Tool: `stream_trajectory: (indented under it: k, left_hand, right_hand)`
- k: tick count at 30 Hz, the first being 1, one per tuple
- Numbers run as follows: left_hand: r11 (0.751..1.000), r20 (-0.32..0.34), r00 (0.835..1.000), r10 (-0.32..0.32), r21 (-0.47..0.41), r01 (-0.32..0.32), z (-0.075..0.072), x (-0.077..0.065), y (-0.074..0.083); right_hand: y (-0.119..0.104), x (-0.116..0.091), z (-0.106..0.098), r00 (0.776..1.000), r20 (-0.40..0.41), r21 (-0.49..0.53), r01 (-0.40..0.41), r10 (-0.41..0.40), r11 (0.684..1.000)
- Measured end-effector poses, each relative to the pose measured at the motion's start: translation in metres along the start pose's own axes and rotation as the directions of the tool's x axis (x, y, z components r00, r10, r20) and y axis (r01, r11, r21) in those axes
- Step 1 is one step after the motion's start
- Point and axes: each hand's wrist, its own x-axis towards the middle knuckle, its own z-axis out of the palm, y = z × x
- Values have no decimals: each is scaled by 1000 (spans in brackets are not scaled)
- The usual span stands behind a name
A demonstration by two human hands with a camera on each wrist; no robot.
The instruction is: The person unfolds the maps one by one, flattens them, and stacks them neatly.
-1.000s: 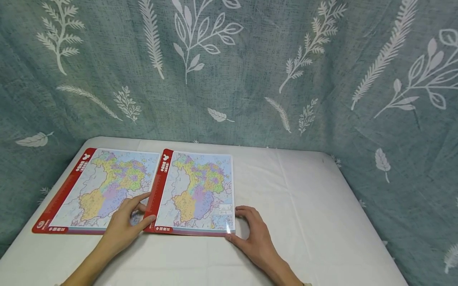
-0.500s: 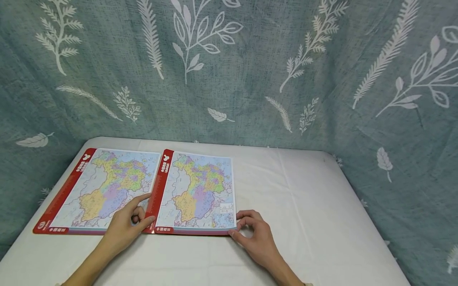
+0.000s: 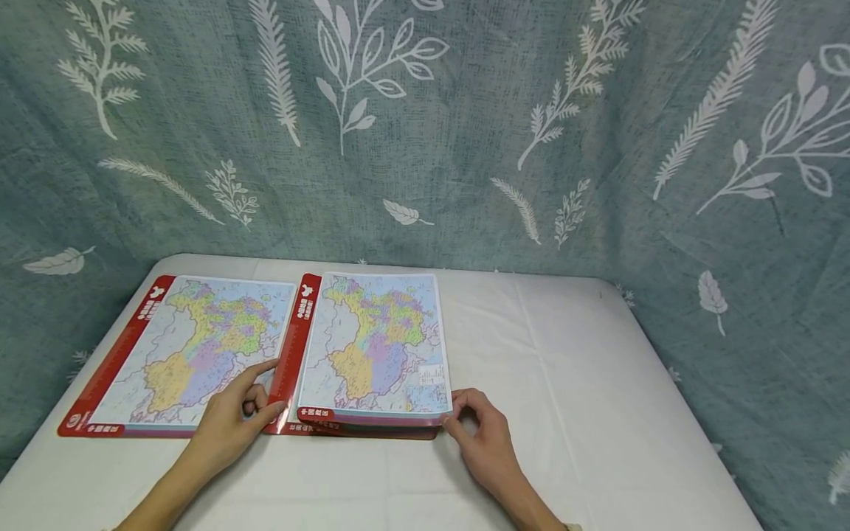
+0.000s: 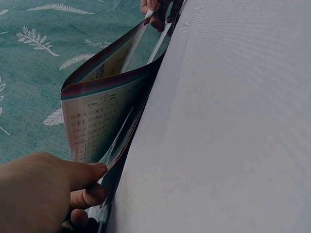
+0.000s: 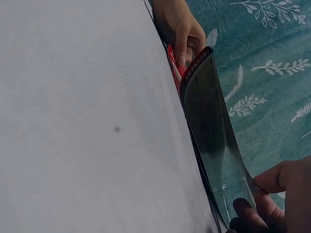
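Two map sheets with red borders lie side by side on the white table. My right hand (image 3: 485, 442) pinches the near right corner of the right map sheet (image 3: 375, 346), which is raised off a red-edged sheet (image 3: 398, 434) underneath. At its left red border, my left hand (image 3: 229, 420) pinches the edge between thumb and fingers, while the index finger reaches over the left map sheet (image 3: 199, 354). In the left wrist view the lifted sheet (image 4: 97, 119) bows upward, with printed text on its underside. The right wrist view shows the sheet (image 5: 209, 116) curved between both hands.
A white cloth covers the table (image 3: 564, 398), which extends to the right of the sheets. Behind it hangs a green curtain (image 3: 465, 133) with white leaf patterns.
My right hand has moved slightly right, lifting and shifting the upper map sheet right, so the red-edged sheet below shows. My left hand stays at the left border.
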Motion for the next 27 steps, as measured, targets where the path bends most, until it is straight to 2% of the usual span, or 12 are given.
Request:
stream_trajectory:
  k: [5,11,17,27]
  left_hand:
    - [1000,-2,1000,-8,11,8,-1,-1,1]
    - [999,2,1000,-31,9,31,-1,-3,1]
    - [999,9,999,-48,12,48,-1,-3,2]
    - [1000,1,1000,-7,14,7,-1,-2,2]
  right_hand:
    - [2,1,-2,999,-37,7,-11,11,1000]
    - [4,4,-7,994,-77,6,-71,71,997]
    - [8,3,-14,991,-110,-19,-80,77,997]
    - [13,1,-26,983,-149,-67,-118,107,991]
